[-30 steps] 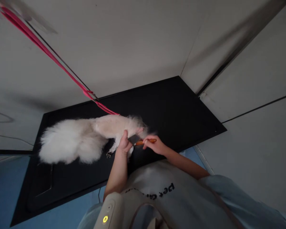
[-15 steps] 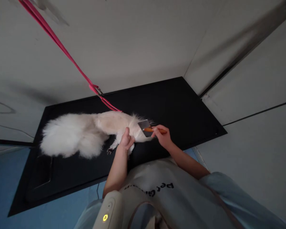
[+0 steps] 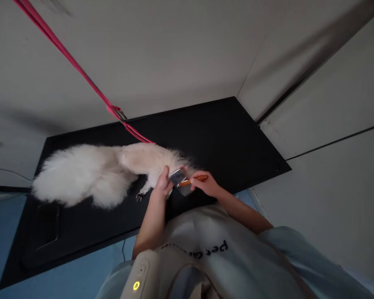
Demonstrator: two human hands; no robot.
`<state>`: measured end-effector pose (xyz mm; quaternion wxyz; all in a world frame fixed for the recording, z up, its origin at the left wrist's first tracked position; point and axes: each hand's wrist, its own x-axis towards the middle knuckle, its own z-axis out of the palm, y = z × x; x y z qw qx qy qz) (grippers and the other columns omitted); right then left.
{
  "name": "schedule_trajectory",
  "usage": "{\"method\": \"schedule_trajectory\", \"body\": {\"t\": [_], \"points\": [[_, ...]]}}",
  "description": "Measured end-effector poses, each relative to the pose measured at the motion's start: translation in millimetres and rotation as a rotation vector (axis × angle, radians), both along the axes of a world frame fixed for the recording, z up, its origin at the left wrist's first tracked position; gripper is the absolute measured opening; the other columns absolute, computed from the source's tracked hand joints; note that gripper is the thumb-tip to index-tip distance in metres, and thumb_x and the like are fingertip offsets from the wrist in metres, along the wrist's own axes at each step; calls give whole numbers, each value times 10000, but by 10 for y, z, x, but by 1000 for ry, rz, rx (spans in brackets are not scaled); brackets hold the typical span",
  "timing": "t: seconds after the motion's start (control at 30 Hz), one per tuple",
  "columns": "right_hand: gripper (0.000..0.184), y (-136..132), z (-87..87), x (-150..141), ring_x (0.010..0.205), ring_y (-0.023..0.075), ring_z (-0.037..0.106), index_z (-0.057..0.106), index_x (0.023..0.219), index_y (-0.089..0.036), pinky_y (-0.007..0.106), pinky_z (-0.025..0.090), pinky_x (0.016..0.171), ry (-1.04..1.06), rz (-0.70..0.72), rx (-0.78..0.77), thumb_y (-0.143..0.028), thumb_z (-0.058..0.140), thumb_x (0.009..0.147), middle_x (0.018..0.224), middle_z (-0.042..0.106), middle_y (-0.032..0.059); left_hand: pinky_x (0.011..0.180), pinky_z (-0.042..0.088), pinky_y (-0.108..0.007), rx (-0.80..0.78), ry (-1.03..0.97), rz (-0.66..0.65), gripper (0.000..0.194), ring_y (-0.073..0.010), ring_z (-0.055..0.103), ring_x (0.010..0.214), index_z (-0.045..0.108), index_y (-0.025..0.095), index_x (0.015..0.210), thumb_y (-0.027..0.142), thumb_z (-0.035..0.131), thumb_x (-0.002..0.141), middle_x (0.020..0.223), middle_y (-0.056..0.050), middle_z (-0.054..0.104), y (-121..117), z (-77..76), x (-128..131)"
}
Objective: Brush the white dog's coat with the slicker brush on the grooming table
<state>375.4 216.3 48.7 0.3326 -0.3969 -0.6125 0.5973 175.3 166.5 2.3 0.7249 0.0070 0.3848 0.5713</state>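
A white dog (image 3: 137,160) is on the black table, fluffy at the left end and clipped short along its middle. My left hand (image 3: 163,182) is closed around it near a front leg, thumb up; the fingers' far side is hidden. In my right hand (image 3: 202,182) I grip a slicker brush by its orange handle (image 3: 193,181). The brush's flat rectangular head (image 3: 177,177) is tilted and lies close beside my left hand, at the longer fur on the dog's right end. A dark-clawed paw (image 3: 140,196) shows left of my left wrist.
A pink lead (image 3: 93,85) runs from the upper left down to the dog, with a metal clip (image 3: 121,115). The black grooming table (image 3: 212,133) stands against a pale wall (image 3: 162,50). A grey apron (image 3: 205,232) and a white device with a yellow light (image 3: 140,276) are below.
My right hand has brought the brush left and slightly down, off the dog's right end towards my left hand, and its head has turned. The view has shifted a little.
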Motion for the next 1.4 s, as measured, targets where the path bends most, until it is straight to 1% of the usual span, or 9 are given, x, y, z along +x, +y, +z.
{"method": "schedule_trajectory", "body": {"t": [0.2, 0.37, 0.53, 0.63, 0.73, 0.87, 1.0, 1.1, 1.4], "points": [[218, 102, 20, 61, 611, 163, 640, 596, 703, -223, 299, 488, 674, 83, -440, 86, -433, 631, 753, 576, 657, -12, 1036, 421, -378, -55, 71, 39, 577, -269, 623, 1138, 530, 77, 1332, 484, 366, 957, 1105, -165, 706, -3, 67, -22], [256, 30, -128, 62, 536, 152, 613, 624, 683, -197, 291, 491, 630, 49, -23, -112, -447, 677, 692, 528, 644, -16, 1050, 394, -401, -4, 51, 15, 537, -276, 607, 1152, 607, 50, 1208, 448, 343, 962, 1070, -173, 712, 37, 108, 93], [244, 200, -364, 63, 455, 101, 494, 557, 665, -194, 240, 431, 541, 110, -633, -139, -421, 640, 696, 427, 492, -73, 926, 452, -288, -57, 232, 535, 374, -168, 665, 895, 643, 132, 933, 359, 347, 970, 843, -70, 709, -79, -30, 475], [282, 181, -452, -39, 513, 110, 559, 559, 741, -194, 248, 466, 560, 168, -463, -315, -453, 658, 687, 531, 571, -48, 650, 452, -195, -61, 314, 663, 196, -75, 582, 614, 590, 173, 906, 287, 433, 936, 779, 8, 644, -218, -139, 695], [358, 184, -507, -129, 542, 123, 600, 560, 784, -186, 248, 480, 543, 102, -339, -505, -474, 709, 632, 575, 606, -26, 465, 321, -169, -153, 324, 649, 77, -40, 466, 483, 555, 193, 921, 247, 531, 872, 738, 43, 578, -306, -181, 742], [342, 247, -519, -165, 544, 111, 591, 559, 793, -184, 212, 459, 520, 59, -539, -379, -451, 702, 634, 556, 586, -44, 400, 229, -156, -252, 251, 612, 59, -28, 401, 449, 541, 171, 859, 195, 578, 819, 714, 43, 529, -318, -147, 644], [345, 215, -510, -255, 571, 130, 613, 574, 800, -187, 230, 480, 519, 122, -313, -491, -455, 701, 625, 599, 632, -17, 377, 222, -154, -238, 177, 531, 112, -32, 380, 428, 560, 155, 839, 241, 496, 872, 689, 32, 506, -325, -104, 571], [301, 217, -516, -280, 506, 112, 566, 566, 737, -182, 210, 443, 477, 60, -393, -446, -420, 703, 613, 527, 595, -28, 365, 213, -167, -251, 180, 428, 166, -40, 364, 405, 585, 145, 850, 272, 485, 888, 653, 27, 503, -340, -109, 546], [205, 54, -559, -131, 452, 111, 518, 583, 696, -184, 227, 413, 469, 21, -375, -395, -356, 662, 617, 487, 561, -44, 658, 451, -238, -271, 275, 91, 156, -142, 626, 696, 655, 143, 885, 214, 516, 893, 784, -37, 694, -122, -110, 331]]}}
